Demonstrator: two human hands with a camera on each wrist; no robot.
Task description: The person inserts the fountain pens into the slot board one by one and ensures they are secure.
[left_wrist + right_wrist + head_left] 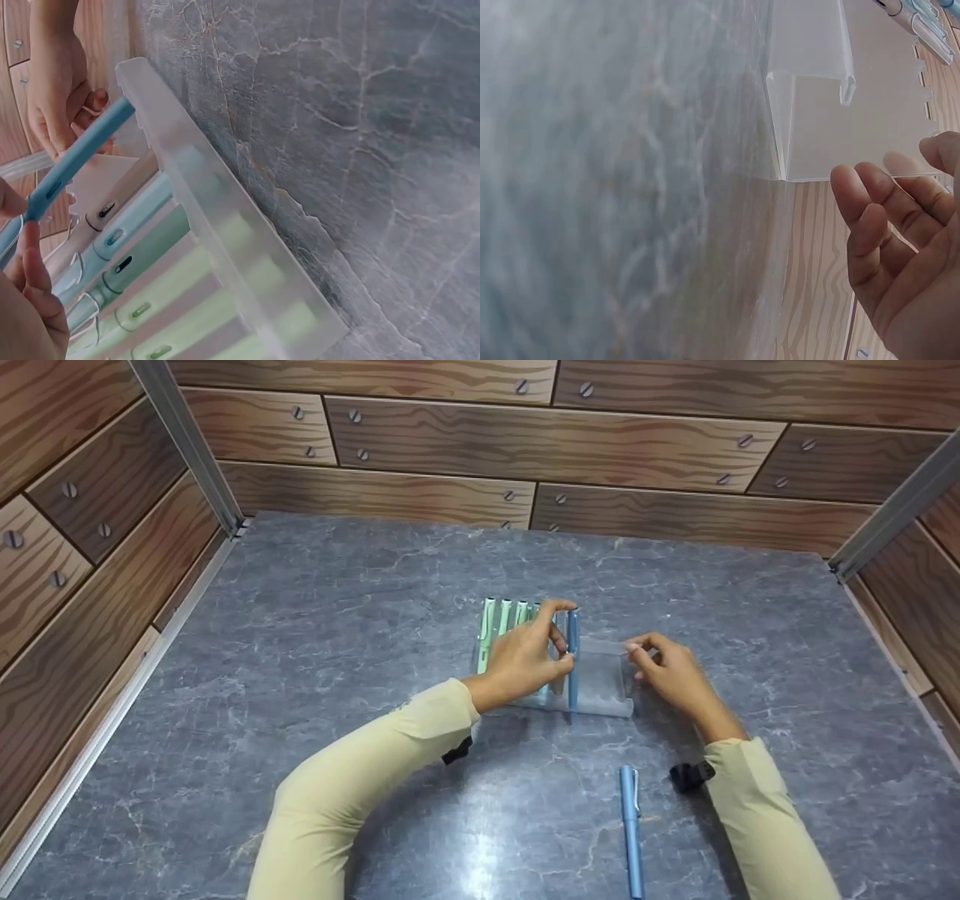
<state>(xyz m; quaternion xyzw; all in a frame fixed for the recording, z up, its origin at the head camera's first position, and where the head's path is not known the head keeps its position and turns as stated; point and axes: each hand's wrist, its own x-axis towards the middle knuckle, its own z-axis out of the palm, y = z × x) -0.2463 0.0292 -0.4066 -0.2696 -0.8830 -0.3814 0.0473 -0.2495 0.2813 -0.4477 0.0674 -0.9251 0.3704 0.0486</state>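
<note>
A translucent plastic pen holder (604, 675) stands mid-table with a row of pens in its left part. My left hand (521, 656) pinches a dark blue fountain pen (574, 690) between thumb and fingers. In the left wrist view, that blue pen (90, 146) slants with its lower end at the holder's front lip (240, 217). Beside it lie a brownish pen, a light blue pen, a teal pen and light green pens (161, 289). At the holder's right edge my right hand (671, 671) pinches the plastic; in the right wrist view one fingertip (901, 163) shows through the sheet.
A loose blue pen (631, 832) with a silver clip lies on the grey marbled table (337, 585), near the right forearm. Wood-patterned walls (450, 442) and metal corner posts (187, 442) border the table.
</note>
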